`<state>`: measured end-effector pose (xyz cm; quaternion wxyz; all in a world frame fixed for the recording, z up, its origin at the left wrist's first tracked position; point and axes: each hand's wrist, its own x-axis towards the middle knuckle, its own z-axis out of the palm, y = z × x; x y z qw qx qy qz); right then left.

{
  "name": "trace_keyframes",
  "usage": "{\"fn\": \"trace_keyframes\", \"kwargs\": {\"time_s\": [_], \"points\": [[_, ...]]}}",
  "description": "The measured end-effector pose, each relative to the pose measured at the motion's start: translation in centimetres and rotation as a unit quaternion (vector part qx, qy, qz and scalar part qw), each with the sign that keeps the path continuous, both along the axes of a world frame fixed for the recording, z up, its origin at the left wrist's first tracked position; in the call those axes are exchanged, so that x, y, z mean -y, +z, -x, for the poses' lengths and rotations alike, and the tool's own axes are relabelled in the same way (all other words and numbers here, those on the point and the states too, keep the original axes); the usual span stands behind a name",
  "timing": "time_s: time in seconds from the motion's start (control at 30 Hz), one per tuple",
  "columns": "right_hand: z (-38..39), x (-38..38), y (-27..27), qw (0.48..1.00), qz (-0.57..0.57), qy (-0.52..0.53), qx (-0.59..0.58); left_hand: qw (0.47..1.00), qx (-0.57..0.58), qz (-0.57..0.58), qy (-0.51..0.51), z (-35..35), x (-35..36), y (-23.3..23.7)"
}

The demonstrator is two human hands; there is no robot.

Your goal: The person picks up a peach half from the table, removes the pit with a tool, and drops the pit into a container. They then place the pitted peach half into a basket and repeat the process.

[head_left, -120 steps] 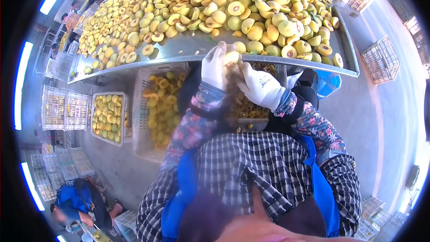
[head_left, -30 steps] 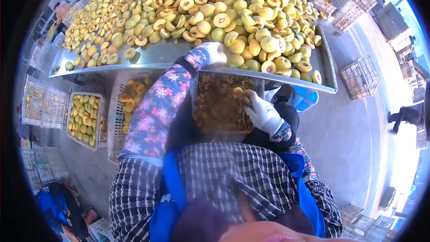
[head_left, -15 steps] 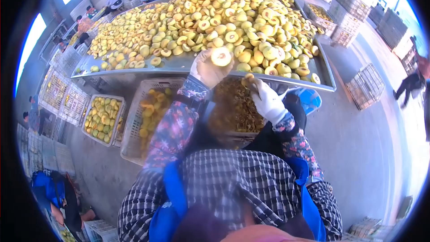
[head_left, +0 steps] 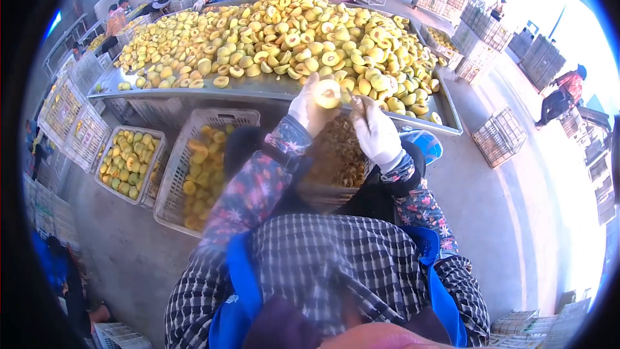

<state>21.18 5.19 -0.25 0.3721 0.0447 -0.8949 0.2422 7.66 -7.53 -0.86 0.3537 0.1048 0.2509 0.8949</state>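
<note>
My left hand (head_left: pixel 311 111), in a pale glove, holds a halved fruit (head_left: pixel 327 94) with its cut face showing, just in front of the metal table (head_left: pixel 258 89). Close on its right, my gloved right hand (head_left: pixel 376 130) has its fingers closed around a small tool (head_left: pixel 349 95), whose tip lies beside the fruit half; its shape is hard to make out. Beneath both hands sits a container of brown pits and scraps (head_left: pixel 339 158). A large heap of halved yellow fruit (head_left: pixel 284 39) covers much of the table.
Left of my legs stand a crate of fruit (head_left: pixel 169 200) and a smaller crate of fruit (head_left: pixel 130 163). A blue bucket (head_left: pixel 423 145) is by my right knee, an empty crate (head_left: pixel 499 137) farther right. Co-workers sit across the table; another person (head_left: pixel 563 95) is at far right.
The dark piece at my right fingers is gone from view, and a thin tool tip shows beside the fruit half. Both hands are closer together. The whole view has shifted slightly.
</note>
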Motion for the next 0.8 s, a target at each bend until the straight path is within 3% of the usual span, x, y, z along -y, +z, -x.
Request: {"fn": "trace_keyframes", "kwargs": {"time_s": [0.07,0.2,0.3,0.37,0.6,0.63,0.77,0.8], "points": [[0.1,1.5,1.2,0.998,-0.064,-0.013,-0.02,0.995,-0.074,0.058,0.029,-1.0,0.3,0.9],[0.9,3.1,2.0,0.988,-0.146,-0.038,-0.016,0.989,-0.131,0.017,0.062,-0.9,0.4,0.6],[1.7,3.6,2.0,0.98,-0.189,-0.057,0.039,0.993,-0.107,-0.023,0.034,-0.3,0.8,0.7],[1.6,3.9,2.0,0.966,-0.199,-0.09,0.136,0.993,-0.11,0.008,0.043,-0.3,1.6,0.6],[1.7,3.8,2.5,0.934,-0.285,-0.087,0.197,0.98,-0.16,0.119,-0.009,-0.8,4.8,1.5],[1.8,3.7,2.2,0.934,-0.309,-0.075,0.161,0.977,-0.175,0.12,-0.015,-0.7,5.3,1.7],[1.7,4.5,1.1,0.955,-0.233,-0.068,0.168,0.968,-0.18,0.153,-0.085,0.6,5.9,2.0],[1.8,5.0,1.2,0.966,-0.184,-0.064,0.17,0.968,-0.228,0.103,-0.039,2.2,4.6,-0.5]]}}
